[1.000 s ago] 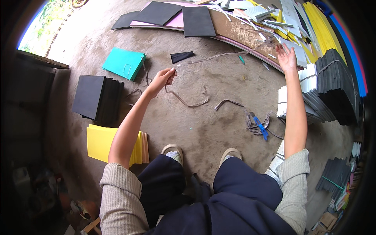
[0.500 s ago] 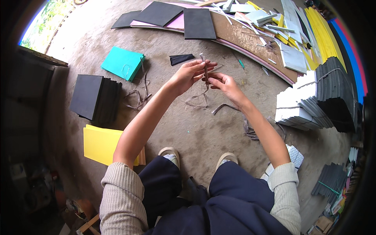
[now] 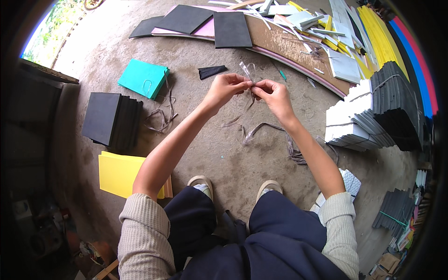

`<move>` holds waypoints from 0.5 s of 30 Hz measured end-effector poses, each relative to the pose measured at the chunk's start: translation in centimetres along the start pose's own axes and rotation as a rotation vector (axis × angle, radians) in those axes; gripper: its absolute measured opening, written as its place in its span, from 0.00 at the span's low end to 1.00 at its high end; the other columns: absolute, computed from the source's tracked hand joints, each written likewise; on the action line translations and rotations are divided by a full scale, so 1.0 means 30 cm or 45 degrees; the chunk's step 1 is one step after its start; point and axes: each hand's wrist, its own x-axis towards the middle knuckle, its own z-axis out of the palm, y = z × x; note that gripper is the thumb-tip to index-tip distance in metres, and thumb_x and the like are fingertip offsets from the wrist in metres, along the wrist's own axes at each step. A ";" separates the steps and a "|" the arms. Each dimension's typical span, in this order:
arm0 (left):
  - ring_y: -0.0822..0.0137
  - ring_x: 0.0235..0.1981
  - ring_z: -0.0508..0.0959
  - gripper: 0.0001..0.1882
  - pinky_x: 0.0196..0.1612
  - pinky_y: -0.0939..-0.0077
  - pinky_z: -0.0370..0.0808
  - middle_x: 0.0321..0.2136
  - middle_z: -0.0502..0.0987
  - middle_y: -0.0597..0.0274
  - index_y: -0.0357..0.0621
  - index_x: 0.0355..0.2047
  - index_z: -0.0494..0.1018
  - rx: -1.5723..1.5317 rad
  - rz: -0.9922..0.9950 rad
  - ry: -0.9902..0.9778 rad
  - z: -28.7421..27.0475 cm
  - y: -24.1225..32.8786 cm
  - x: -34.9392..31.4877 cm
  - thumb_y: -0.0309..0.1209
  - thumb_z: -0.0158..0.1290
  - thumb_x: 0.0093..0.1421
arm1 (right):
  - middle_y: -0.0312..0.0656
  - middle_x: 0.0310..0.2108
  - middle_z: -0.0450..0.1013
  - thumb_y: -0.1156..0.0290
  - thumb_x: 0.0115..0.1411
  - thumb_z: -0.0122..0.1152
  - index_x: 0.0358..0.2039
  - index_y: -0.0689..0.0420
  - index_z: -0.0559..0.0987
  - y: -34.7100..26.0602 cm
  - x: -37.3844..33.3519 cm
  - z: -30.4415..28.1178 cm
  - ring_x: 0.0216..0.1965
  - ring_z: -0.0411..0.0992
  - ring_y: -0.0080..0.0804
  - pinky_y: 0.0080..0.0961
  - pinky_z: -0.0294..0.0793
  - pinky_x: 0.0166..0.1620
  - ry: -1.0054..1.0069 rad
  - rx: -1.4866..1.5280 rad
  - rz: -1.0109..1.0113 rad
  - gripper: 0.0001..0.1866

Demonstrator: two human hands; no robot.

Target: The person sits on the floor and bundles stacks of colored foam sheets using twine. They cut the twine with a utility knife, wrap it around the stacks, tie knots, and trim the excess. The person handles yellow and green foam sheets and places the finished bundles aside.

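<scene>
Out in front of me, above the concrete floor, my left hand (image 3: 224, 93) and my right hand (image 3: 275, 98) meet fingertip to fingertip. Both are closed in a pinch on a thin grey-brown string (image 3: 243, 112). A pale loop of it stands up beyond the fingers, and a tail hangs below them toward the floor. The spot where the fingers meet hides part of the string. Below my right hand a loose length of similar string (image 3: 263, 125) lies on the floor, running to a tangled bundle (image 3: 295, 153) partly behind my right forearm.
On the left stand a green foam stack (image 3: 140, 77), a black foam stack (image 3: 105, 116) and yellow sheets (image 3: 121, 172), with loose string (image 3: 161, 122) between. A black cloth (image 3: 211, 71) lies ahead. Offcuts (image 3: 343, 67) cover a brown board; tied white and black stacks (image 3: 396, 102) stand right.
My hands have drawn together, and my right fingers now pinch the string beside my left. A loop now stands above the fingers. The view has shifted slightly.
</scene>
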 end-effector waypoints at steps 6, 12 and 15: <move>0.74 0.33 0.75 0.13 0.40 0.81 0.72 0.30 0.76 0.61 0.35 0.35 0.72 -0.159 -0.031 -0.021 -0.002 0.013 -0.003 0.34 0.52 0.56 | 0.38 0.24 0.75 0.71 0.52 0.59 0.29 0.62 0.77 -0.005 -0.003 -0.001 0.27 0.72 0.21 0.16 0.72 0.33 0.025 0.280 0.043 0.08; 0.74 0.34 0.75 0.13 0.42 0.79 0.73 0.31 0.76 0.61 0.34 0.35 0.71 0.072 0.038 0.001 0.042 0.035 -0.023 0.33 0.51 0.56 | 0.39 0.24 0.75 0.72 0.51 0.59 0.28 0.64 0.77 -0.023 -0.015 -0.010 0.27 0.73 0.21 0.17 0.72 0.33 0.050 0.173 0.005 0.08; 0.73 0.36 0.75 0.13 0.43 0.79 0.72 0.32 0.76 0.60 0.35 0.36 0.71 0.015 0.049 -0.006 0.033 0.031 -0.023 0.33 0.52 0.56 | 0.40 0.25 0.75 0.72 0.51 0.60 0.29 0.64 0.77 -0.029 -0.021 -0.006 0.27 0.73 0.21 0.18 0.72 0.34 0.043 0.190 -0.006 0.08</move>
